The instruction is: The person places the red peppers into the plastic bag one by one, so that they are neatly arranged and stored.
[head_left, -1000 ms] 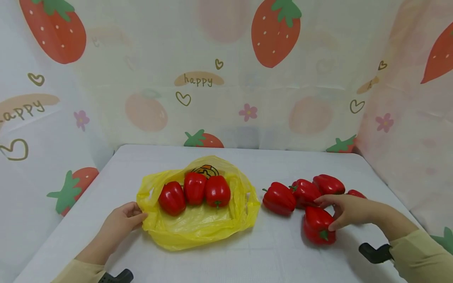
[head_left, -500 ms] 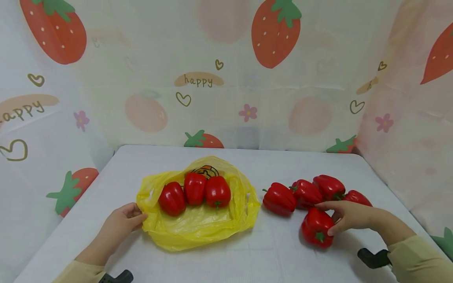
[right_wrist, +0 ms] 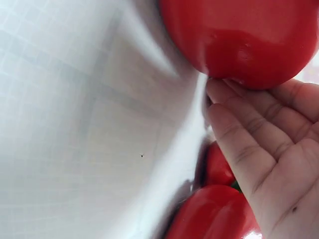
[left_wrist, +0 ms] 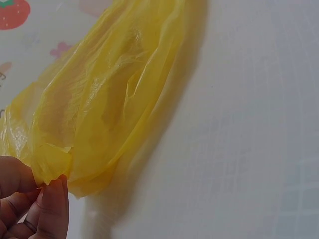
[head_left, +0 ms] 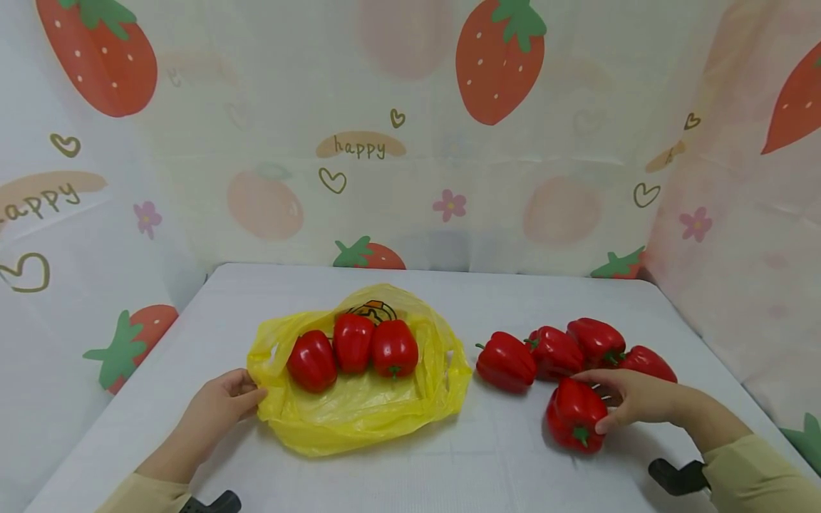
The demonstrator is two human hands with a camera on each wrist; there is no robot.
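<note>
My left hand (head_left: 221, 402) pinches the left edge of a yellow plastic bag (head_left: 308, 431) between thumb and fingertips. The left wrist view shows the bag's gathered edge (left_wrist: 55, 164) at those fingertips. Inside the wide-mouthed bag lie three red bell peppers (head_left: 395, 348). On the right, my right hand (head_left: 641, 397) holds the nearest red bell pepper (head_left: 575, 413) from its right side, thumb near the green stem and fingers reaching behind. Close up in the right wrist view, nearly straight fingers (right_wrist: 249, 134) lie against the pepper's underside (right_wrist: 239, 40).
Several more red bell peppers (head_left: 505, 362) lie in a slanting row behind the right hand. A white cloth (head_left: 487, 470) covers the table. A strawberry-printed curtain (head_left: 423, 199) hangs behind and along both sides.
My right hand has drawn the near pepper slightly toward me, uncovering the rightmost pepper in the row behind. My left hand and the bag have stayed put.
</note>
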